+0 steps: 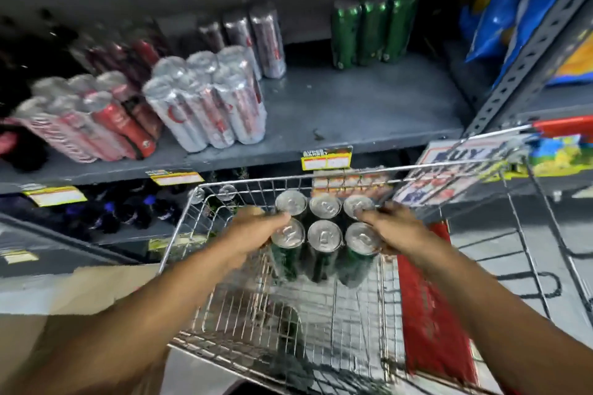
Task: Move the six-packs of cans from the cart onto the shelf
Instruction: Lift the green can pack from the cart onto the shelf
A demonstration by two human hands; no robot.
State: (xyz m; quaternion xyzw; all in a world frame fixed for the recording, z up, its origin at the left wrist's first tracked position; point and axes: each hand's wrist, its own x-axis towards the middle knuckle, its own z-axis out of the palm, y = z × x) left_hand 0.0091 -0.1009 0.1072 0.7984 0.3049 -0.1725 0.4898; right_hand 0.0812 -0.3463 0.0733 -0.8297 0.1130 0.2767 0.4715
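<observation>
Lifting step in hand: shrink-wrapped six-pack of dark green cans with silver tops [324, 228] gripped on both flanks, left hand [256, 229] clamped at 9 o'clock, right hand [390, 226] clamped at 3 o'clock, pack raised inside the wire-mesh metal cart [288, 314]. Next, by judgement: carry toward 12 o'clock, up over the cart rim, onto the bare stretch of grey metal shelf [369, 115]. Counted: one pack in hands; on shelf one green-can pack [372, 30] at 1 o'clock, two silver packs, red packs at 10 o'clock too blurred to count
</observation>
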